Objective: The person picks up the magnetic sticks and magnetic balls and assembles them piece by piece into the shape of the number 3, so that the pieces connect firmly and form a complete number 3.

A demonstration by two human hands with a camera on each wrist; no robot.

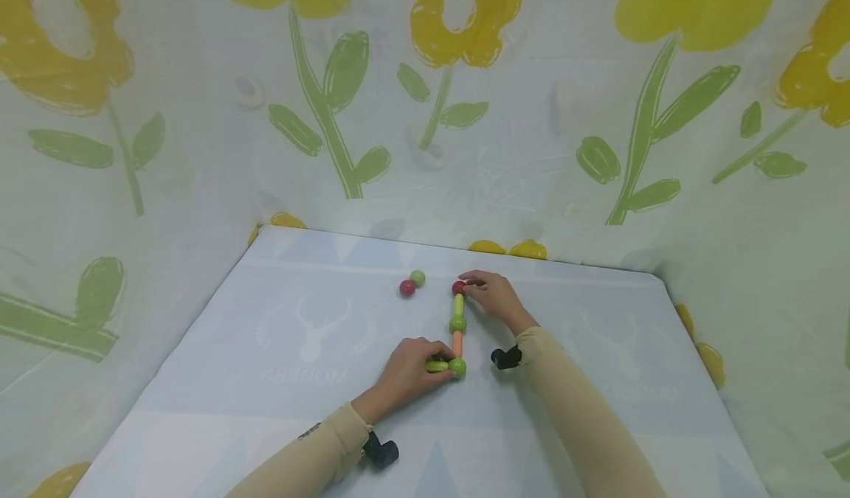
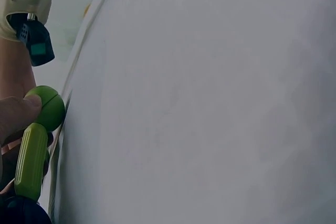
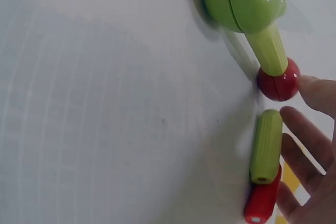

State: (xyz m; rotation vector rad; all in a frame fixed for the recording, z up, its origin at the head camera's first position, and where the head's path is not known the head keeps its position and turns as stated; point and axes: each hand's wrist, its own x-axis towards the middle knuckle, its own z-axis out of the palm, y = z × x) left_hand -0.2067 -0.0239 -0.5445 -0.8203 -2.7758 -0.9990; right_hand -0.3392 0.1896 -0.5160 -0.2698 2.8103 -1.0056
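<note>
A jointed chain of toy balls and rods lies on the table. My left hand (image 1: 413, 367) grips its near end, a yellow-green rod (image 2: 31, 158) fixed to a green ball (image 2: 50, 109), the thumb pressing that ball. A dark blue ball (image 2: 23, 211) shows at the rod's other end. From the green ball an orange rod (image 1: 457, 344) leads to a second green ball (image 1: 457, 324), then a light green rod (image 1: 459, 305) and a red ball (image 1: 458, 288). My right hand (image 1: 496, 297) pinches this red ball, thumb against its side.
A loose red ball (image 1: 407, 288) and a loose green ball (image 1: 417, 277) sit left of the chain's far end. Beside the right fingers are a green rod (image 3: 266, 148) and a red rod (image 3: 262, 203). Flowered cloth (image 1: 505, 144) hangs behind the table (image 1: 219, 380).
</note>
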